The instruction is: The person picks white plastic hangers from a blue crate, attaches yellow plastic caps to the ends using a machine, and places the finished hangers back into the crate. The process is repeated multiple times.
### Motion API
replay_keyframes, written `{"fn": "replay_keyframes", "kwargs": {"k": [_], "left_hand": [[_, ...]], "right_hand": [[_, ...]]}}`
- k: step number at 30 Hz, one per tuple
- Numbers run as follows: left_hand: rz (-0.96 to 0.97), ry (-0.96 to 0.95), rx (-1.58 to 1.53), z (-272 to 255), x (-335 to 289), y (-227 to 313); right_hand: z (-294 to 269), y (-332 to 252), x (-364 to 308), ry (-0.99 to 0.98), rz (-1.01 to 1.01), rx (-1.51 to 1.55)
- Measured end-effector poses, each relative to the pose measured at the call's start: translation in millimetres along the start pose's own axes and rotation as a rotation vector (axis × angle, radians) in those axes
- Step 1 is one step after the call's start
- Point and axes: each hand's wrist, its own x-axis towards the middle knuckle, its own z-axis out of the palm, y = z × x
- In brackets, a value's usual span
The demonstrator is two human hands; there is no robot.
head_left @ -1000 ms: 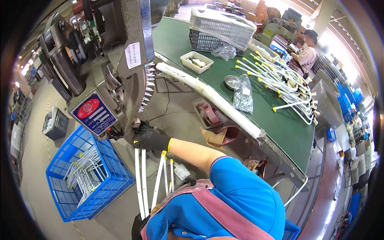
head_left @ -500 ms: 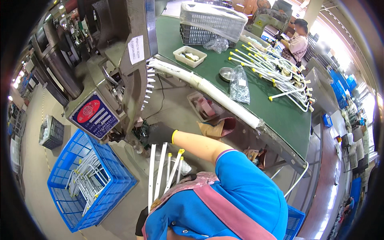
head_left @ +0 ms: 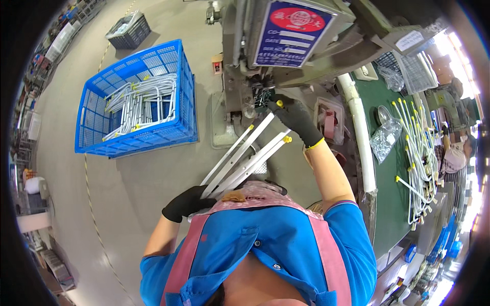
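White tube frame parts with yellow end caps slant between my two hands in front of my apron. My left hand, in a black glove, is closed around their lower ends at my waist. My right hand, also gloved in black, has its fingers closed around the upper end of one tube, near a yellow cap. That end is right beside the working head of a grey press machine. The fingertips of my right hand are partly hidden by the glove and tube.
A blue plastic crate holding several white tube frames stands on the floor at left, with a dark crate behind it. On the right, a green worktable carries more white tube frames, a bag of small parts and a bowl.
My view has swung, so the machine and blue crate appear farther right and higher. My left hand, mostly hidden before, now shows on the tubes. The right hand remains at the machine.
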Motion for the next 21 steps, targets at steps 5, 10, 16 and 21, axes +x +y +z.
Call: {"fn": "replay_keyframes", "kwargs": {"k": [5,10,16,21], "left_hand": [[-0.034,0.034,-0.017,-5,-16,9],[-0.054,0.121,-0.071,-2,-33,5],[0.096,0.113,-0.049,11,-17,3],[0.038,0.031,-0.127,10,-12,5]], "right_hand": [[-5,-19,8,0.099,-0.576,-0.602],[9,-28,23,0.003,-0.303,0.136],[55,-16,13,0.121,-0.022,0.968],[63,1,1,0.237,0.099,1.131]]}}
